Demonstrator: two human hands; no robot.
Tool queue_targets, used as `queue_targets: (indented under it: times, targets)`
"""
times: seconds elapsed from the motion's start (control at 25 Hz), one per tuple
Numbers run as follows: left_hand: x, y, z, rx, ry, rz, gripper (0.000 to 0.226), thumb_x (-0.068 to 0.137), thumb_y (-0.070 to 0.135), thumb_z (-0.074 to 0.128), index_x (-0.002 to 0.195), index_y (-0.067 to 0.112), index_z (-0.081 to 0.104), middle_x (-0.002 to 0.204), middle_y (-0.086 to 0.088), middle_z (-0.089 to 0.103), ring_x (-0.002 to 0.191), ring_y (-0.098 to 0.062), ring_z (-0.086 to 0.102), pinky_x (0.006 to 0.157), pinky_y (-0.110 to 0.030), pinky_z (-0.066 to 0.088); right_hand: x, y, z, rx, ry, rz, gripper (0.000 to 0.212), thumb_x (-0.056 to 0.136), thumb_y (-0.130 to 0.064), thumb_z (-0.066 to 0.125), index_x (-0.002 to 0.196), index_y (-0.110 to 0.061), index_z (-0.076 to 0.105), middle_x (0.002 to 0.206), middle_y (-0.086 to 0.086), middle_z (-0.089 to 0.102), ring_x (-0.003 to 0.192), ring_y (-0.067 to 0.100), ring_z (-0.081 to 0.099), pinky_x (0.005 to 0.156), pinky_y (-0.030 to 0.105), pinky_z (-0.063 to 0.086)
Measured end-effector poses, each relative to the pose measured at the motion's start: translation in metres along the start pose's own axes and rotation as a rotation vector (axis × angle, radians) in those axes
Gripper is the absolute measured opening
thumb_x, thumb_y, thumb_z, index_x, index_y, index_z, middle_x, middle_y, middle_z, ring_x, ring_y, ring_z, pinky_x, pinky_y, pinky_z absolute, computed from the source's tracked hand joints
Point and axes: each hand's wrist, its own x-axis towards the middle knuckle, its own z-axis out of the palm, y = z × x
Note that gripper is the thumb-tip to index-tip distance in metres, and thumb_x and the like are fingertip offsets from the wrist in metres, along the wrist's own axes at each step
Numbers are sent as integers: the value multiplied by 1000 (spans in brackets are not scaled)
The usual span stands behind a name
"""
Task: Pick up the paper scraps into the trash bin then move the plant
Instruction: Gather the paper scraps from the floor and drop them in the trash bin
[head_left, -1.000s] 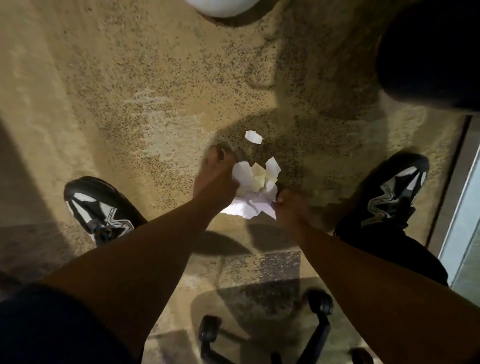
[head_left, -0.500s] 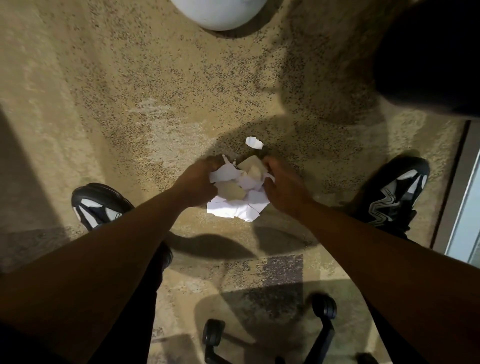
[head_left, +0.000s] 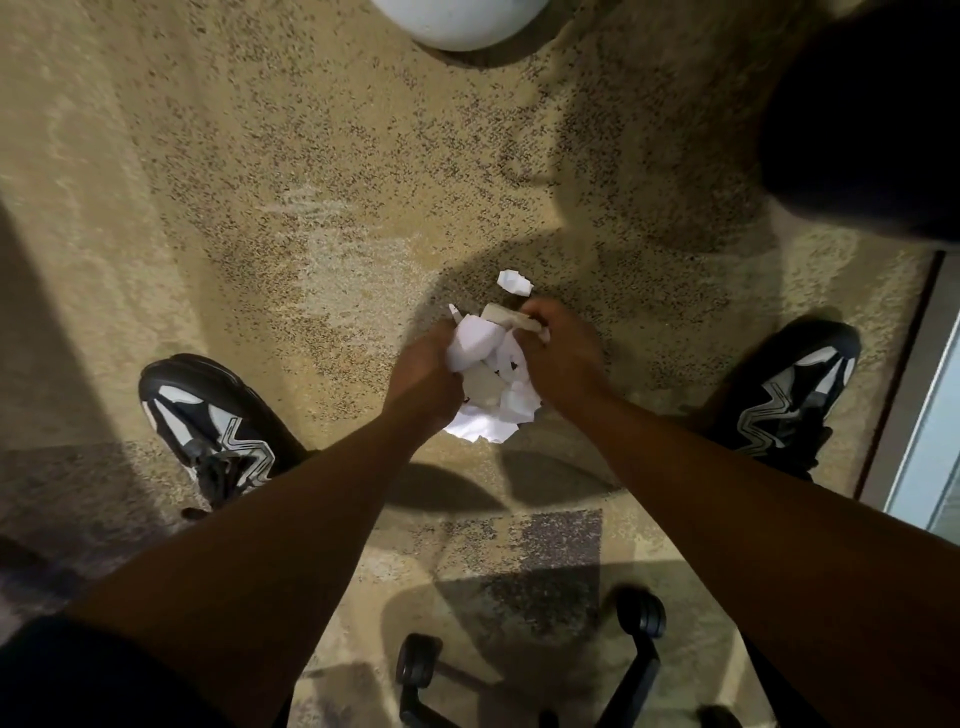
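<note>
White round obj cut by top edge; chair base cropped.

I'm standing on speckled tan carpet crossed by hard shadows. An office chair's black caster base sits behind me, and a pale glass panel runs along my right.
</note>
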Motion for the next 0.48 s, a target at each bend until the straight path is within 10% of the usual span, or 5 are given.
queue_targets:
  times: [0.16,0.32,0.48]
  targets:
    - [-5,12,-29,-29,10,7,43,82,3,68,123,15,68,97,5,64,73,-7,56,55,-4,39,-13,-12,-34,58,81,133,23,96,-24,65,118,-22,72,106,-2,74,96,17,68,86,40,57]
    - [-26,40,-65,-208,-39,-3,35,83,10,69,117,19,68,103,1,74,85,-15,70,65,-25,55,-49,-49,-75,300,127,155,21,96,-20,66,117,-20,73,94,-13,74,82,-6,68,73,21,54]
    - [-65,105,-101,-357,-23,89,29,88,7,67,107,29,69,87,14,73,73,-1,69,58,-14,49,-102,-107,-134,620,211,258,15,97,-21,66,98,-33,75,91,-7,79,82,8,75,67,26,59]
